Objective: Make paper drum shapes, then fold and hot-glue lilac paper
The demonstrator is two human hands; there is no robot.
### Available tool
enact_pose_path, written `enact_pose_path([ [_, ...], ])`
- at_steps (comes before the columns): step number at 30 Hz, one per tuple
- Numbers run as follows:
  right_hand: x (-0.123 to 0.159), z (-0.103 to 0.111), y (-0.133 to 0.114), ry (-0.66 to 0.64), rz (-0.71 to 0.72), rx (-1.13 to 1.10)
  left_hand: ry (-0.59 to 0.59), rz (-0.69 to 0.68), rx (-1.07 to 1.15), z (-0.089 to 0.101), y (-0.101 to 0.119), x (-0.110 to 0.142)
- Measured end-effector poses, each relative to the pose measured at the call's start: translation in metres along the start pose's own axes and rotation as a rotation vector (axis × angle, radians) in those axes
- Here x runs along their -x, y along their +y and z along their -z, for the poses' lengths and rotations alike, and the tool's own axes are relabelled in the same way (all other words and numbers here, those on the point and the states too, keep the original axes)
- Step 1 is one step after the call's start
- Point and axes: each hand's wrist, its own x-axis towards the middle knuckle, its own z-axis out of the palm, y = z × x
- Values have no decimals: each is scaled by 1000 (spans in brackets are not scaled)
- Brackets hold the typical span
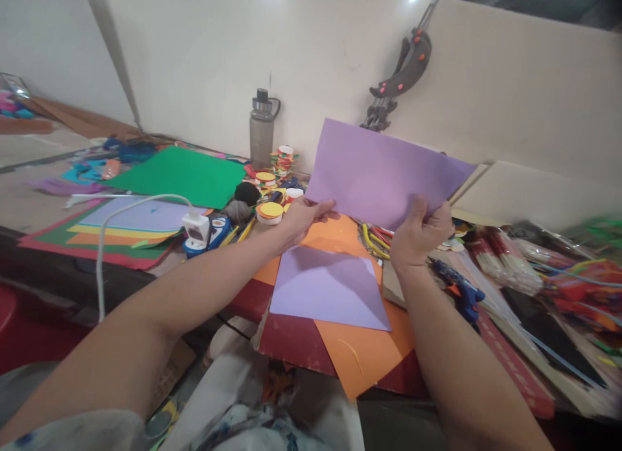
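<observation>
At back, tall pale wall (204, 62). In front, worktop (22, 195), v. cluttered. At L, big green sheet (179, 175), w/ stack of col. sheets (126, 221) just nearer.

In mid, up off worktop and tilted: raised purple sheet (374, 172), held btwn both hands, bowing a bit. Below, apart from it: 2nd purple sheet (330, 289), partly shaded, lying on orange paper (359, 357), w/ red board (296, 344) underneath; orange corner jutting past the front edge.

R hand (420, 234): fingers curled round lower R edge, thumb on near face. L hand (308, 218): fingers pinching nr lower L corner. Far side hidden, so can't tell exact fingertip placement there.

To hold it well: grip lightly, esp. R, to avoid creasing; pull evenly L vs R to take out the bow; set both lower corners level; thumbs nr the rim, off the middle.

Smaller stuff: bottle (262, 137) upright by wall. Blue tool (459, 289), prob. glue gun, nr R forearm; can't tell hot or cold, so mind the elbow. White adapter (197, 227) beyond L forearm; mind its cable too. Then grey yarn ball (238, 211) and yellow-topped disc (269, 211), both nr L hand.
</observation>
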Motion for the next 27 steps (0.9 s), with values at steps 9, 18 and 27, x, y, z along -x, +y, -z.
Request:
enact_pose_path([
  [9,-1,-2,3,1,-5,21,68,-28,-26,-9,-3,3],
  [18,1,-6,11,-18,-28,46,70,-18,-143,-8,-3,9],
  [27,8,-23,14,-294,-296,-546,184,-76,85,-10,13,-1],
])
